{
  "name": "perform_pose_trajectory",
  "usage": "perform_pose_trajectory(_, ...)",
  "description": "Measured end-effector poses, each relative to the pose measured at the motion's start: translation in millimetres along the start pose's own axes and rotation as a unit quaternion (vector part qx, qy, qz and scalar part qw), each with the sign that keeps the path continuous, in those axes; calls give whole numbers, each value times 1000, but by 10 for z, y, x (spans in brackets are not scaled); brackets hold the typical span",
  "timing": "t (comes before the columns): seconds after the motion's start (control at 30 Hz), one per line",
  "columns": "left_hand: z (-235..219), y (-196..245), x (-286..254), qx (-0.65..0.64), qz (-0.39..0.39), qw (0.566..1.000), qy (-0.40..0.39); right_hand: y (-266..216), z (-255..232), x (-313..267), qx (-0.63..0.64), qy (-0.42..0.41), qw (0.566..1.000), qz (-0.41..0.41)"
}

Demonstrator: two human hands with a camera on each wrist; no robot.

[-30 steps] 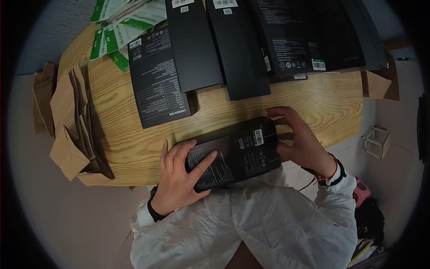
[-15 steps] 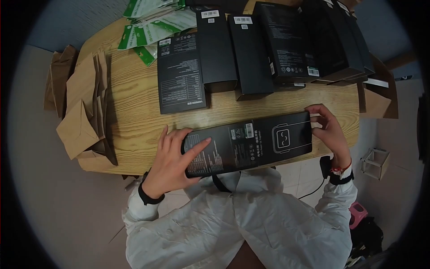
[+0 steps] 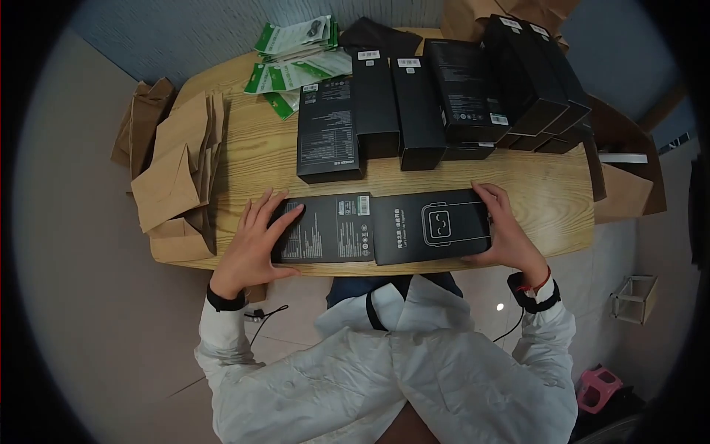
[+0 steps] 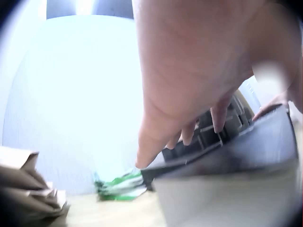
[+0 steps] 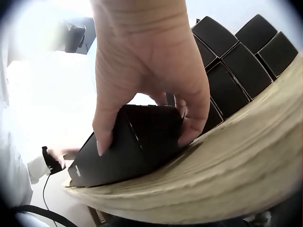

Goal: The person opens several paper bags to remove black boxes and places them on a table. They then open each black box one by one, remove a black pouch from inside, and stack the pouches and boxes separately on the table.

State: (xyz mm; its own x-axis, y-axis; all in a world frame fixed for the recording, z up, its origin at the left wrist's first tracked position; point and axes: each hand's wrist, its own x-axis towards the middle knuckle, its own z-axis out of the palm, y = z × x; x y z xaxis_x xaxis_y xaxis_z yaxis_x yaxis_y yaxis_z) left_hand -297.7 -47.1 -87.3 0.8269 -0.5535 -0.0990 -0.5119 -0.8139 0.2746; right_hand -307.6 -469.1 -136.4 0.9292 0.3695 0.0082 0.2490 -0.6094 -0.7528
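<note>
Two black printed boxes lie end to end along the table's near edge, meeting at a seam. Small text and a barcode label cover the left box (image 3: 325, 237). A line drawing of a smiling device marks the right box (image 3: 403, 233). My left hand (image 3: 251, 240) spans the left box's outer end, index finger on top and thumb at the near edge. At the opposite end, my right hand (image 3: 512, 229) grips the right box across its width. In the right wrist view, thumb and fingers of the right hand (image 5: 151, 66) clasp opposite sides.
More black boxes (image 3: 421, 111) stand in a row and stacks toward the back of the wooden table (image 3: 251, 155). Green-and-white packets (image 3: 296, 41) are piled behind them. Folded brown paper bags (image 3: 174, 170) sit on the left, a cardboard box (image 3: 629, 177) at the right.
The boxes were tilted and nearer my body; now they lie level at the table edge. The right box, mostly unseen a second ago, came into view as my right hand moved rightward.
</note>
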Motion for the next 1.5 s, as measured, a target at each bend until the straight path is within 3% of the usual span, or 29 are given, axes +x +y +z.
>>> perform_pose_trajectory(0.03,-56,104,8,5,6,1000,2,-19,42,-19,-7,25,999,-32)
perform_pose_trajectory(0.13,-188,670,163,-13,86,993,76,-8,104,-84,33,25,999,-7)
perform_pose_trajectory(0.23,80,1248,451,-27,116,991,53,108,112,-141,50,32,998,-35)
perform_pose_trajectory(0.33,387,1473,761,12,115,992,46,155,169,-228,111,48,992,-25)
perform_pose_trajectory(0.47,482,1518,1025,30,101,994,18,363,300,-288,132,65,988,-50)
perform_pose_trajectory(0.53,428,1556,1092,41,105,994,-4,449,386,-285,74,100,986,-114)
perform_pose_trajectory(0.67,292,1643,1198,23,101,992,-75,416,385,-315,117,99,984,-89)
perform_pose_trajectory(0.8,266,1675,1246,22,123,990,-63,427,401,-316,128,114,981,-94)
perform_pose_trajectory(1.0,45,1701,1256,-55,111,988,-95,454,352,-316,106,123,981,-102)
perform_pose_trajectory(1.07,-119,1713,1201,-144,97,982,-73,459,333,-327,97,123,982,-106)
perform_pose_trajectory(1.2,-203,1291,912,-275,55,959,-26,470,325,-327,103,101,985,-93)
perform_pose_trajectory(1.27,-254,996,785,-196,159,967,13,457,312,-327,106,102,984,-96)
perform_pose_trajectory(1.3,-351,902,689,-56,165,984,-26,450,300,-329,101,93,986,-100)
perform_pose_trajectory(1.33,-294,865,592,-59,162,985,-24,444,289,-330,94,84,987,-103)
perform_pose_trajectory(1.37,-170,818,445,-323,93,940,60,442,279,-324,92,79,987,-104)
perform_pose_trajectory(1.4,-38,761,300,-560,16,816,140,440,270,-322,93,66,988,-107)
perform_pose_trajectory(1.43,92,635,156,-564,13,813,142,437,260,-322,94,53,988,-109)
perform_pose_trajectory(1.5,234,448,-24,-712,-177,647,209,437,214,-317,71,51,989,-121)
